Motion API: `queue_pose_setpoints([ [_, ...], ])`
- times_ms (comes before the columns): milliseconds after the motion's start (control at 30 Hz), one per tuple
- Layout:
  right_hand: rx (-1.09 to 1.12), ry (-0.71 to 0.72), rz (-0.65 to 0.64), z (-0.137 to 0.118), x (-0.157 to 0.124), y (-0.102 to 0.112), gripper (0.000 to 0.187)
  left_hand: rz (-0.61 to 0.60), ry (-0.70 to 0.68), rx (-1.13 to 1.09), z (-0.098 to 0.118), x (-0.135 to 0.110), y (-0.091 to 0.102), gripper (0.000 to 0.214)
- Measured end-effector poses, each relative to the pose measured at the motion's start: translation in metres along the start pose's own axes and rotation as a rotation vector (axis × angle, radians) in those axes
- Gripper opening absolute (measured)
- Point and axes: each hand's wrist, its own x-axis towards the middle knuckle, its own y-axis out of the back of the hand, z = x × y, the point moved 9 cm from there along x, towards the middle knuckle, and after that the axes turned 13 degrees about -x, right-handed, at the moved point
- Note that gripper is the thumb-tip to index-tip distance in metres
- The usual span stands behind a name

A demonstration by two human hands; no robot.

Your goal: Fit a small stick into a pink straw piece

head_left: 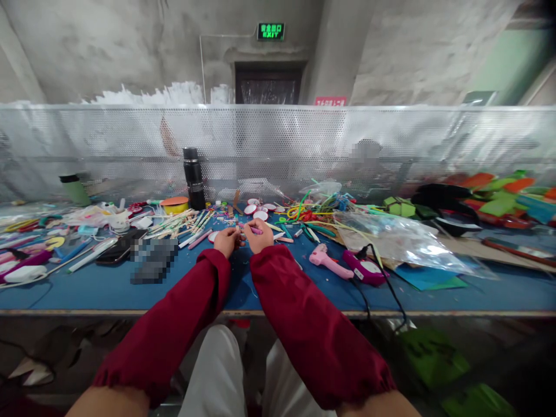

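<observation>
Both hands meet over the blue tabletop in front of me. My right hand point(261, 237) is closed round a short pink-purple stick point(256, 230), perhaps a marker pen; its far end points toward the left hand. The fingers of my left hand point(228, 241) are pinched together, and whatever is between them is too small to make out. White round pieces with red rims point(260, 215) lie just beyond the hands. Thin pale sticks point(204, 221) and a pink stick point(200, 239) lie to the left of my left hand.
To the right lie a pink glue gun point(330, 262), a purple corded device point(363, 269) and a clear plastic bag point(403, 237). A black bottle point(193, 179) stands at the back. At left are a dark phone-like slab point(154, 260) and a white pen point(92, 255). A perforated metal screen point(278, 133) closes the back.
</observation>
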Motion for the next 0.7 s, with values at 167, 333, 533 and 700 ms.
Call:
queue_pose_setpoints([
  [167, -0.012, 0.002, -0.015, 0.0002, 0.0001, -0.0001, 0.017, 0.007, 0.009, 0.005, 0.0009, -0.0008, -0.0003, 0.017],
  [333, -0.029, 0.000, -0.020, 0.0003, -0.0009, -0.0001, 0.018, 0.016, 0.005, 0.001, 0.0020, -0.0020, -0.0003, 0.018],
  [533, -0.048, 0.003, -0.035, 0.0007, -0.0016, -0.0027, 0.017, 0.003, 0.015, -0.003, -0.0007, -0.0011, -0.0005, 0.024],
  [700, -0.064, 0.000, -0.031, 0.0003, -0.0020, -0.0014, 0.017, -0.005, 0.019, -0.006, -0.0013, -0.0004, -0.0009, 0.023],
])
